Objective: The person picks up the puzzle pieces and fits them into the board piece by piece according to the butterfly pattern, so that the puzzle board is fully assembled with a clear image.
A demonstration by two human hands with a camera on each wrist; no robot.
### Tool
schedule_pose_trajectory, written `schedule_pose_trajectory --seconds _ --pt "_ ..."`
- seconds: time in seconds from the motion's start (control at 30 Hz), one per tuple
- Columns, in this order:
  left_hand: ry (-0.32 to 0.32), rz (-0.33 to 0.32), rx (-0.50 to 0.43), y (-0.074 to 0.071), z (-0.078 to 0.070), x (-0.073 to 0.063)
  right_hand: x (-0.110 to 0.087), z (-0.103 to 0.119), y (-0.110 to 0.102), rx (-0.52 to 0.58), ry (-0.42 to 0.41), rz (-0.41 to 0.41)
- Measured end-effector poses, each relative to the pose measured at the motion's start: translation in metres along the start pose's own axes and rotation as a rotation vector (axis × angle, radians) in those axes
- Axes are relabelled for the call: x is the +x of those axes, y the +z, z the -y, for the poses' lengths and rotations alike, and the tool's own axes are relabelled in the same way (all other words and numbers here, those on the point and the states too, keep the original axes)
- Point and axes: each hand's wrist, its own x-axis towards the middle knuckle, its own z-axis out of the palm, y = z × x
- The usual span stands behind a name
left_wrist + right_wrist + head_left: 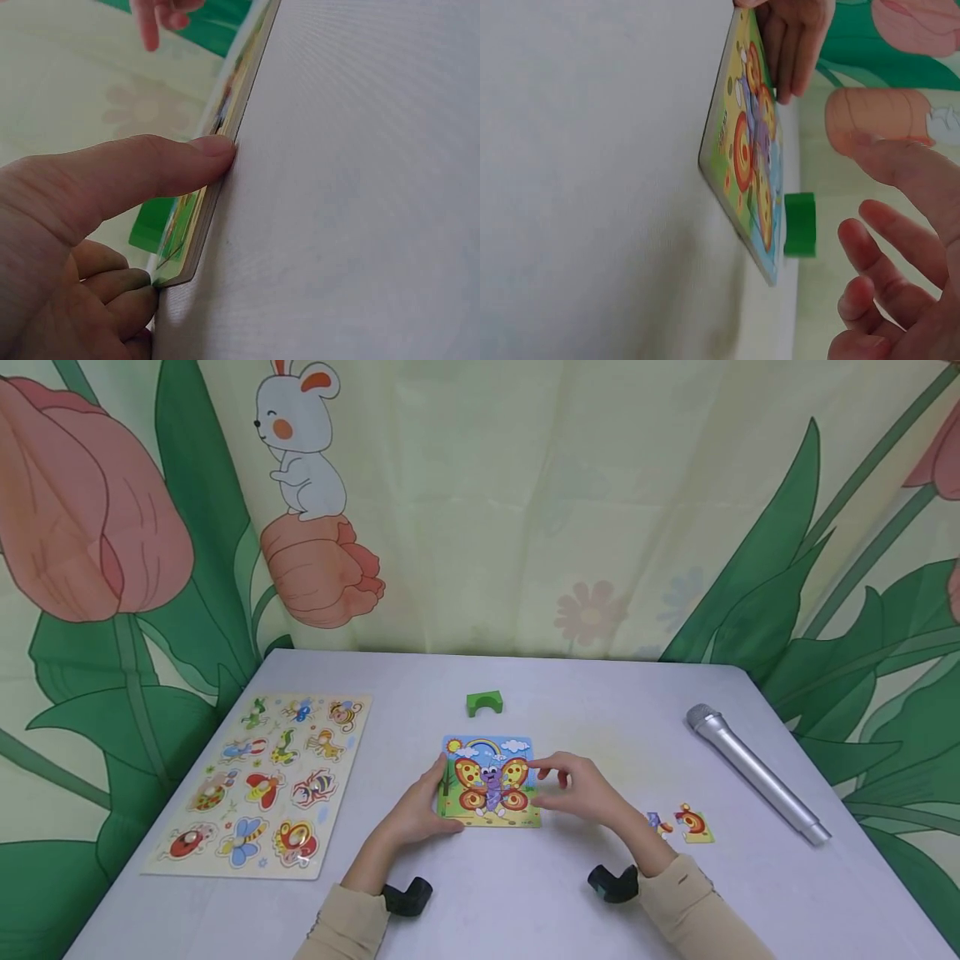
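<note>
A square butterfly puzzle board [492,810] lies flat on the white table, its bright picture facing up. My left hand [414,806] steadies it at the near left corner, with the thumb [202,150] against the near edge and the curled fingers [124,289] at the left edge. Over the board's right edge hovers my right hand [581,787], fingers loosely bent and apart. In the right wrist view those fingers [870,247] stand off the board with nothing between them.
Beyond the board stands a green arch block [484,701]. On the left lies a large insect puzzle board [330,852]. Beside my right forearm are two small puzzle pieces [696,827], one partly hidden. A silver microphone [765,777] lies farther right. A printed curtain [480,527] hangs behind the table.
</note>
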Motion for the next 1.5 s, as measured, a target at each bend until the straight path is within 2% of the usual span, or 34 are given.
schedule_pose_trajectory --seconds 0.2,0.47,0.7,0.87,1.07,1.37,1.5 --pt "-0.021 -0.007 0.001 -0.001 -0.001 -0.001 -0.021 -0.017 -0.024 -0.004 0.07 -0.037" --pt "-0.03 -0.007 -0.003 -0.001 -0.001 0.0 -0.051 -0.038 -0.05 -0.066 0.04 -0.105" --pt "-0.042 -0.005 0.001 -0.001 -0.001 0.0 -0.071 -0.052 -0.065 -0.121 0.108 -0.119" --pt "-0.036 -0.002 -0.001 -0.001 -0.001 0.001 -0.084 -0.063 -0.071 -0.12 0.139 -0.102" --pt "-0.036 0.001 -0.01 -0.001 -0.001 0.0 -0.095 -0.073 -0.074 -0.176 0.163 -0.084" --pt "-0.014 0.002 -0.026 -0.002 -0.001 -0.001 -0.104 -0.08 -0.073 -0.187 0.272 0.004" --pt "-0.01 0.004 -0.025 -0.002 -0.001 -0.001 -0.105 -0.08 -0.072 -0.192 0.267 -0.005"
